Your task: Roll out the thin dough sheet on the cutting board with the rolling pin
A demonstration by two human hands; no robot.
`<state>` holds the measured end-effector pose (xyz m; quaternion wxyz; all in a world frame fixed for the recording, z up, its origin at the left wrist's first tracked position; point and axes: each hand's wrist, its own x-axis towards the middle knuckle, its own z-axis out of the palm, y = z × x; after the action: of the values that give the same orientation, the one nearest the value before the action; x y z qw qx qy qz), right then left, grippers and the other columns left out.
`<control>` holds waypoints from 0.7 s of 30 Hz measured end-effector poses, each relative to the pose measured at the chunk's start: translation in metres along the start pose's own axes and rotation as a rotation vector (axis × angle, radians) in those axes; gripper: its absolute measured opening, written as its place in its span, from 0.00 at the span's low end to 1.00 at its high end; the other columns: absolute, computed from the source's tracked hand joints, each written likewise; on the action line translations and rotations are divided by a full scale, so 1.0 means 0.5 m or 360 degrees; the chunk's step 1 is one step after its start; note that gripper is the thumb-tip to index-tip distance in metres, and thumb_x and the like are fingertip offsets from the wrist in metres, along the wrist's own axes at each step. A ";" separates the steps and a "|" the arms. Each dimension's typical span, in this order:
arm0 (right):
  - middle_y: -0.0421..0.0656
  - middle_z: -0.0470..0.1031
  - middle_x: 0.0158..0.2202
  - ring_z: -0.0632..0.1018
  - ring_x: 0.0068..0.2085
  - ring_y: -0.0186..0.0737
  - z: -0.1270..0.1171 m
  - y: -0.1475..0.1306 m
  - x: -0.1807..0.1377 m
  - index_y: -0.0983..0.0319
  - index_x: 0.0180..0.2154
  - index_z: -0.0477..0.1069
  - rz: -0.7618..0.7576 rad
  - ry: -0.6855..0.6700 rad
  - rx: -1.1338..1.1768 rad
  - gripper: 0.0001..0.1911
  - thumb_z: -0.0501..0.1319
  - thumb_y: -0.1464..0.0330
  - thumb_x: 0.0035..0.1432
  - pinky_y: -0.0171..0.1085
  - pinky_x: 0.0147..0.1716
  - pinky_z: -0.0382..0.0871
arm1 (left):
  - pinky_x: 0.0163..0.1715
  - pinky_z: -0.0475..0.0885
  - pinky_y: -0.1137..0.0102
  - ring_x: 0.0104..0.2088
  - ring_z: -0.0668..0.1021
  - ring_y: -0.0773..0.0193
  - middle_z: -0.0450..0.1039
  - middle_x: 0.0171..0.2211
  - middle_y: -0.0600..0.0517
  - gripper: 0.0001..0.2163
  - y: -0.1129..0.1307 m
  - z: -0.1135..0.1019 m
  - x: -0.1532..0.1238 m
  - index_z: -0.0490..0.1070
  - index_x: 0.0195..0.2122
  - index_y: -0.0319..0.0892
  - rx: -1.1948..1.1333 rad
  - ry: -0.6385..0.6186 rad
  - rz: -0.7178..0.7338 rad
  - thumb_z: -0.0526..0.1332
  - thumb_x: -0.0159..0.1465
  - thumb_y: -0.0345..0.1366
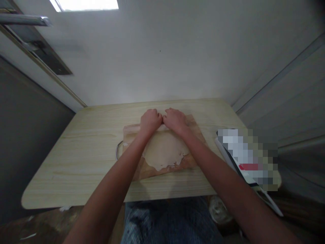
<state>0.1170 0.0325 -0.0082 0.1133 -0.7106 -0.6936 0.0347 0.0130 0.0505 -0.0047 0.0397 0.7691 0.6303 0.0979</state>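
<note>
A thin, pale sheet of dough (166, 150) lies flat on a brown wooden cutting board (143, 174), its near edge ragged. My left hand (151, 120) and my right hand (174, 119) are side by side at the dough's far edge, thumbs nearly touching. The fingers of both curl down and are closed. Beneath them runs a pale strip; I cannot tell whether it is a rolling pin or the dough's folded edge. A metal handle (117, 150) sticks out from the board's left side.
The board rests on a light wood table (76, 152) against a white door (162, 67). At the table's right end lies a flat item, partly pixelated (228, 159). Below the right edge is a whitish round thing (218, 209). A metal door handle (27, 20) juts out at upper left.
</note>
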 end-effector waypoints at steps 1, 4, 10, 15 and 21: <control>0.53 0.73 0.46 0.73 0.45 0.49 0.000 0.000 0.002 0.66 0.43 0.71 0.0007 0.0005 -0.0004 0.18 0.48 0.66 0.57 0.43 0.41 0.64 | 0.34 0.69 0.67 0.37 0.76 0.56 0.75 0.37 0.39 0.17 0.000 0.001 0.003 0.73 0.36 0.35 -0.0002 0.0000 -0.0002 0.45 0.60 0.35; 0.52 0.74 0.43 0.73 0.44 0.48 -0.003 -0.002 -0.001 0.66 0.41 0.72 0.0020 0.0027 -0.0021 0.17 0.49 0.68 0.56 0.42 0.39 0.64 | 0.35 0.69 0.67 0.37 0.76 0.57 0.74 0.37 0.39 0.17 0.000 0.001 0.004 0.73 0.37 0.35 -0.0016 0.0012 -0.0016 0.46 0.60 0.35; 0.52 0.74 0.43 0.73 0.44 0.48 -0.012 -0.011 -0.037 0.65 0.39 0.73 0.0013 0.0108 -0.0038 0.18 0.46 0.68 0.58 0.43 0.42 0.62 | 0.35 0.68 0.67 0.37 0.77 0.56 0.75 0.36 0.40 0.16 0.005 -0.006 -0.025 0.73 0.37 0.36 -0.0024 0.0043 -0.0074 0.46 0.60 0.36; 0.51 0.68 0.53 0.69 0.50 0.46 0.000 -0.015 -0.081 0.65 0.42 0.71 -0.0063 0.0265 -0.0061 0.20 0.43 0.68 0.60 0.44 0.48 0.59 | 0.35 0.68 0.66 0.37 0.77 0.55 0.75 0.36 0.41 0.18 0.013 -0.013 -0.071 0.73 0.36 0.37 0.0089 0.0037 -0.0067 0.44 0.62 0.37; 0.48 0.65 0.56 0.62 0.57 0.45 0.010 -0.013 -0.165 0.64 0.43 0.71 -0.0181 0.0382 -0.0002 0.21 0.42 0.67 0.63 0.48 0.56 0.46 | 0.42 0.66 0.63 0.47 0.72 0.55 0.72 0.45 0.42 0.18 0.016 -0.005 -0.157 0.70 0.40 0.38 0.0145 0.0253 0.0177 0.42 0.65 0.35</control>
<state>0.1068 -0.0488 -0.0207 0.1968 -0.6693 -0.7142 -0.0576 0.0056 -0.0281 -0.0089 -0.0510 0.7938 0.5915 0.1319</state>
